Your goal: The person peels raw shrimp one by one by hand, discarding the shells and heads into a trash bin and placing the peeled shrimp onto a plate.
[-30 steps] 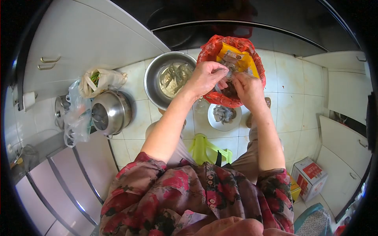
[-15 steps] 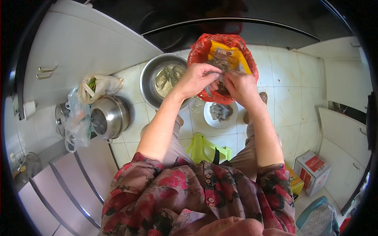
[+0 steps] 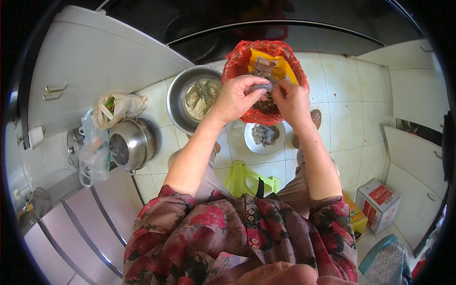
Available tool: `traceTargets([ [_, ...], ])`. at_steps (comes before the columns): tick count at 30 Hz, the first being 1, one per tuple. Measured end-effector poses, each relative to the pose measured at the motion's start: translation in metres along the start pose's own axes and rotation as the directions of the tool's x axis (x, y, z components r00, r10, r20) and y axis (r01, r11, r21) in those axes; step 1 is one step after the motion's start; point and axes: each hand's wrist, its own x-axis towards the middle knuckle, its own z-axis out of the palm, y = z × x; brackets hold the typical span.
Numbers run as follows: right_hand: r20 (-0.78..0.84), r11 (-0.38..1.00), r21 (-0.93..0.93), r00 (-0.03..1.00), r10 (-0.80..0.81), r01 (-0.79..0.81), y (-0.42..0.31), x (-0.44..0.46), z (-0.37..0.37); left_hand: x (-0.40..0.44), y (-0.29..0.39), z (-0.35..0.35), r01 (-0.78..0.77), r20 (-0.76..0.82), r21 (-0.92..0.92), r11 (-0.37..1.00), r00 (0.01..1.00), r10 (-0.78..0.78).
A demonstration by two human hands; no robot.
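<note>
Above a bin lined with a red bag (image 3: 300,71), my left hand (image 3: 240,97) pinches a grey shrimp (image 3: 260,87). My right hand (image 3: 291,100) is closed at the other end of the shrimp, its fingertips pressed together. Inside the bin lie a yellow packet (image 3: 282,68) and brownish scraps. A steel basin (image 3: 176,102) with whole shrimp (image 3: 205,94) in a little water stands to the left. Below the bin, a white plate (image 3: 262,150) holds peeled grey shrimp (image 3: 264,135).
A green stool (image 3: 241,178) stands between my legs. To the left are a steel pot (image 3: 135,142), a cloth bag with greens (image 3: 124,105) and a clear plastic bag (image 3: 94,154). A red and white box (image 3: 378,206) sits at the right, beside cabinets.
The view has shifted slightly, moving the bin, basin and plate a little left in it. My hands stay together over the bin, and the grey shrimp now shows more clearly between my fingers.
</note>
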Motion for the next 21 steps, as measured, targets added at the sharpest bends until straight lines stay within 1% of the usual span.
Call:
traceTargets([
  [1,-0.038,0.999,-0.023,0.999,-0.033,0.032,0.001,0.001,0.000,0.000,0.000,-0.001,0.000,-0.002,-0.001,1.000,1.000,0.000],
  [3,-0.066,0.997,-0.043,0.996,-0.062,0.059,0.002,0.000,0.003,0.000,-0.002,-0.002,-0.099,0.000,0.122,0.988,0.995,0.099],
  [4,-0.094,0.994,-0.063,0.991,-0.090,0.084,0.003,0.000,0.005,0.001,-0.004,-0.003,-0.098,-0.002,0.120,0.988,0.995,0.099],
  [5,-0.092,0.994,-0.062,0.992,-0.090,0.085,0.004,0.000,0.006,0.002,-0.007,-0.004,-0.143,0.009,0.190,0.971,0.990,0.144],
  [6,-0.090,0.998,-0.054,0.995,-0.047,0.042,0.004,-0.001,0.008,0.003,-0.008,-0.005,-0.187,0.024,0.258,0.948,0.982,0.187],
  [7,-0.088,0.999,-0.047,0.996,-0.004,0.000,0.003,-0.001,0.009,0.002,-0.008,-0.005,-0.185,0.021,0.258,0.948,0.982,0.186],
  [8,-0.086,0.999,-0.047,0.996,-0.005,0.001,0.001,-0.001,0.009,0.003,-0.007,-0.005,-0.205,0.032,0.307,0.929,0.978,0.205],
  [9,-0.095,0.998,-0.035,0.994,0.046,-0.049,-0.001,-0.001,0.007,0.004,-0.006,-0.005,-0.224,0.044,0.354,0.908,0.974,0.223],
  [10,-0.103,0.995,-0.023,0.990,0.096,-0.098,-0.003,0.000,0.007,0.004,-0.006,-0.005,-0.224,0.041,0.353,0.908,0.974,0.225],
  [11,-0.101,0.995,-0.025,0.991,0.093,-0.096,-0.002,0.001,0.006,0.004,-0.006,-0.006,-0.215,0.049,0.346,0.913,0.976,0.211],
  [13,-0.094,1.000,-0.023,0.995,0.011,-0.013,0.003,0.003,0.004,0.003,-0.005,-0.007,-0.203,0.054,0.339,0.919,0.979,0.196],
  [14,-0.093,1.000,-0.023,0.996,0.010,-0.012,0.002,0.004,0.004,0.003,-0.004,-0.007,-0.143,0.030,0.263,0.954,0.990,0.140],
  [15,-0.105,0.998,-0.003,0.993,-0.056,0.056,0.000,0.004,0.003,0.002,-0.003,-0.008,-0.083,0.012,0.184,0.979,0.997,0.082],
  [16,-0.119,0.992,0.016,0.986,-0.121,0.123,-0.001,0.005,0.002,0.003,-0.003,-0.009,-0.083,0.012,0.185,0.979,0.997,0.082],
  [17,-0.119,0.992,0.017,0.986,-0.121,0.123,0.000,0.005,0.003,0.003,-0.005,-0.011,-0.062,-0.004,0.102,0.993,0.998,0.062],
  [18,-0.083,0.991,0.082,0.991,-0.102,0.109,0.001,0.005,0.004,0.003,-0.004,-0.012,-0.040,-0.018,0.017,0.999,0.999,0.040],
  [19,-0.046,0.985,0.146,0.995,-0.086,0.091,0.002,0.005,0.005,0.002,-0.003,-0.014,-0.038,-0.017,0.017,0.999,0.999,0.039],
  [20,-0.046,0.985,0.147,0.995,-0.084,0.090,0.002,0.005,0.003,0.001,-0.001,-0.016,-0.030,0.016,0.018,0.999,0.999,0.029],
  [21,0.123,0.963,0.267,0.992,0.001,-0.034,0.003,0.005,0.000,-0.001,0.001,-0.017,-0.021,0.049,0.018,1.000,0.999,0.020],
])
